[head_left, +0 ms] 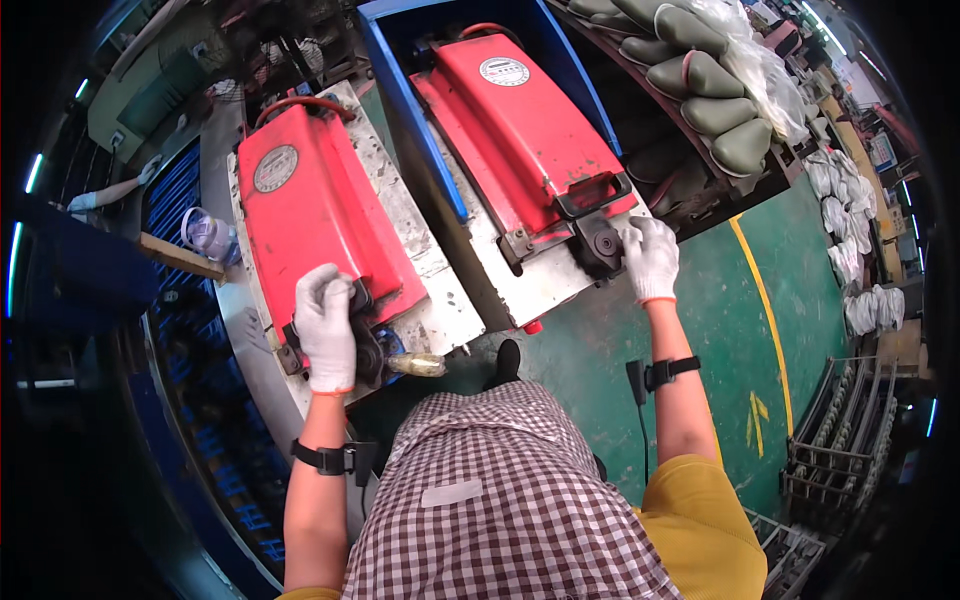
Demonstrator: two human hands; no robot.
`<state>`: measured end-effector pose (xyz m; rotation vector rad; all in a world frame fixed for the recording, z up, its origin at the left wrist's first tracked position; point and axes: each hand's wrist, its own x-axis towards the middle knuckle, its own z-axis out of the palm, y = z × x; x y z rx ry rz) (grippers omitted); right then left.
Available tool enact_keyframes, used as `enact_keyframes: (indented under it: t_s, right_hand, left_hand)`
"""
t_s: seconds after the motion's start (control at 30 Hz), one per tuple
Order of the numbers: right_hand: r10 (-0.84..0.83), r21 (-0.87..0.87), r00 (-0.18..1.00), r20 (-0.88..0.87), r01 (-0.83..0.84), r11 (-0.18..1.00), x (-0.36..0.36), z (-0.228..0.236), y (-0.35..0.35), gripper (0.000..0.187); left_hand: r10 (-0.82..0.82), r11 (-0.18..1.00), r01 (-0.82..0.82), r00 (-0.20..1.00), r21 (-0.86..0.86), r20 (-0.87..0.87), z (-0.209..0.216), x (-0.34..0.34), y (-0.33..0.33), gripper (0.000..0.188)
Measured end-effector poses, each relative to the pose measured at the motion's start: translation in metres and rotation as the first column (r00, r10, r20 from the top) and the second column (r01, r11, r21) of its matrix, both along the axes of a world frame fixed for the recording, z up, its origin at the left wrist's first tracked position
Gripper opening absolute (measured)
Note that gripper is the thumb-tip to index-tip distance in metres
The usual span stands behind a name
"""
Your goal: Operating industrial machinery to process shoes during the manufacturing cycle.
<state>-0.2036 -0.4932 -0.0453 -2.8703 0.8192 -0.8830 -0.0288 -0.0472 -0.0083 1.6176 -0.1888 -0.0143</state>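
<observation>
Two red machine covers with black fittings lie before me. My left hand (327, 330), in a white glove, is closed at the front of the left red cover (310, 205), its fingers bent over the black handle (361, 296). Under that hand sits a dark latch, and a yellowish wrapped grip (417, 365) sticks out to its right. My right hand (651, 260), also gloved, has its fingers curled in beside the black round latch (603, 243) of the right red cover (515, 125). What those fingers hold is hidden. Above that latch is a black handle (592, 196).
Scuffed white plates (440, 290) carry the covers; a blue metal frame (400, 100) surrounds the right one. Green boot-shaped pieces (720, 115) pile up at the far right. A wire rack (840, 430) stands on the green floor (640, 320). At the far left reaches another person's arm (115, 190).
</observation>
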Motion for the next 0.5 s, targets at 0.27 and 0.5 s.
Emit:
enact_keyframes:
  t_s: [0.27, 0.5]
  right_hand:
    - [-0.241, 0.453, 0.882, -0.406, 0.423, 0.784, -0.042, -0.013, 0.026, 0.05]
    - [-0.036, 0.633, 0.959, -0.28, 0.212, 0.745, -0.063, -0.003, 0.074, 0.031]
  left_hand:
    - [-0.426, 0.844, 0.3, 0.879, 0.444, 0.215, 0.017, -0.029, -0.132, 0.03]
    - [-0.73, 0.626, 0.351, 0.578, 0.696, 0.364, 0.009, -0.03, -0.189, 0.045]
